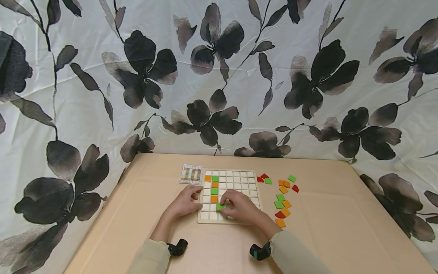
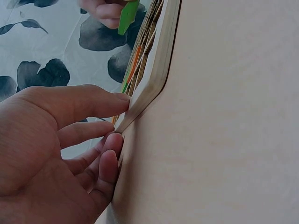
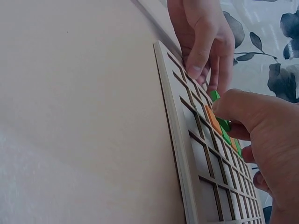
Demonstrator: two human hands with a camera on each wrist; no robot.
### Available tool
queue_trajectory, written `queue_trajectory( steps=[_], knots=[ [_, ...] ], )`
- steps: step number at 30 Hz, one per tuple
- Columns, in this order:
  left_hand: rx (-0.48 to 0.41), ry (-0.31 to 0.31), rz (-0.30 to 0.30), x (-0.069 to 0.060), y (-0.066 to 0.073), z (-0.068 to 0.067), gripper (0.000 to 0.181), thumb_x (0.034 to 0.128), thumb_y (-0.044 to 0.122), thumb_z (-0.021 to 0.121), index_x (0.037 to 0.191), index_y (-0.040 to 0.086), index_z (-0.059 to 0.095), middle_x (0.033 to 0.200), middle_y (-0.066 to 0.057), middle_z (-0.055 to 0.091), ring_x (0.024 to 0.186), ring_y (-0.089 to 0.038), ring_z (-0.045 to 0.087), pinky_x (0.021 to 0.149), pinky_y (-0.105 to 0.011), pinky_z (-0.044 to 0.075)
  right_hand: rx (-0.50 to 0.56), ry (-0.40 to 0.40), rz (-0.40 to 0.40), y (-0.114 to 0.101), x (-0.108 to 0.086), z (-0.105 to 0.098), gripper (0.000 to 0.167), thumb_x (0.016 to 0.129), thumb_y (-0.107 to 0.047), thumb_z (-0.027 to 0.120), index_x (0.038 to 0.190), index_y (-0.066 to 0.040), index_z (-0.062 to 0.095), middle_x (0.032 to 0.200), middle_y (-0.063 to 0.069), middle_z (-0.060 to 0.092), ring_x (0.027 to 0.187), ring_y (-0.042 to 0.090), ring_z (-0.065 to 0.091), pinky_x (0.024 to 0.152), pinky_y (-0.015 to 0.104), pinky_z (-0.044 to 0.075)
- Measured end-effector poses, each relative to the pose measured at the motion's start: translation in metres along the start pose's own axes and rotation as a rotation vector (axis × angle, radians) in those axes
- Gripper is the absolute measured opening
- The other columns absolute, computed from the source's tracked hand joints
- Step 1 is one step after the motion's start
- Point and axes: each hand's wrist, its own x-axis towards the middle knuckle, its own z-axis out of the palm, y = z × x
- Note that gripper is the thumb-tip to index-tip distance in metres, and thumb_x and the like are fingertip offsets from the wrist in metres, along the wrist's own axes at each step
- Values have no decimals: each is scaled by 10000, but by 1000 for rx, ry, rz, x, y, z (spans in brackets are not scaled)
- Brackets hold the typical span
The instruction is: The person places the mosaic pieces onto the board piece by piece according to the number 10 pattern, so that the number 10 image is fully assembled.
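Observation:
A wooden grid board [image 1: 239,223] with white cells lies on the table, orange and green square tiles [image 1: 214,191] in its left columns. My right hand [image 1: 241,205] pinches a green tile [image 1: 219,207] over the lower left part of the grid; in the right wrist view that green tile [image 3: 221,119] is tilted between thumb and fingers. My left hand [image 1: 186,201] is at the board's left edge, and in the left wrist view its thumb and fingers touch the board's rim [image 2: 152,93]. A small card [image 1: 191,174] with a coloured pattern lies at the board's upper left.
Right of the board, loose orange tiles [image 1: 280,223], green tiles [image 1: 292,178] and red pieces [image 1: 295,188] lie scattered. A floral cloth [image 1: 219,76] hangs behind the table's [image 1: 342,213] far edge. Black devices are strapped on both wrists.

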Motion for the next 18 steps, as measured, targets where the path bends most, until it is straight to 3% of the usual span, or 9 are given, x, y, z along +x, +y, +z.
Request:
queue_trajectory(
  steps=[6,10,18],
  knots=[
    [-2,1,3,1,0,-1,638,748,24,759,1346,19,537,1162,-89,490,908,-170,474,696,-257,389,-2,-21,24,-4,7,6,130,828,-268,750,903,-223,655,898,-100,613,790,78,506,684,182,423],
    [-3,-1,6,1,1,-2,636,749,25,757,1345,18,537,1158,-89,491,904,-172,475,683,-251,390,-40,-19,6,-5,12,10,126,828,-282,747,895,-227,656,873,-107,605,770,70,497,675,192,412],
    [-12,-5,0,2,1,-3,633,753,19,755,1346,19,536,1158,-89,486,909,-173,476,690,-243,387,-108,-2,-37,-4,18,16,94,844,-269,738,887,-217,672,904,-122,614,826,48,534,779,231,477]
  ],
)
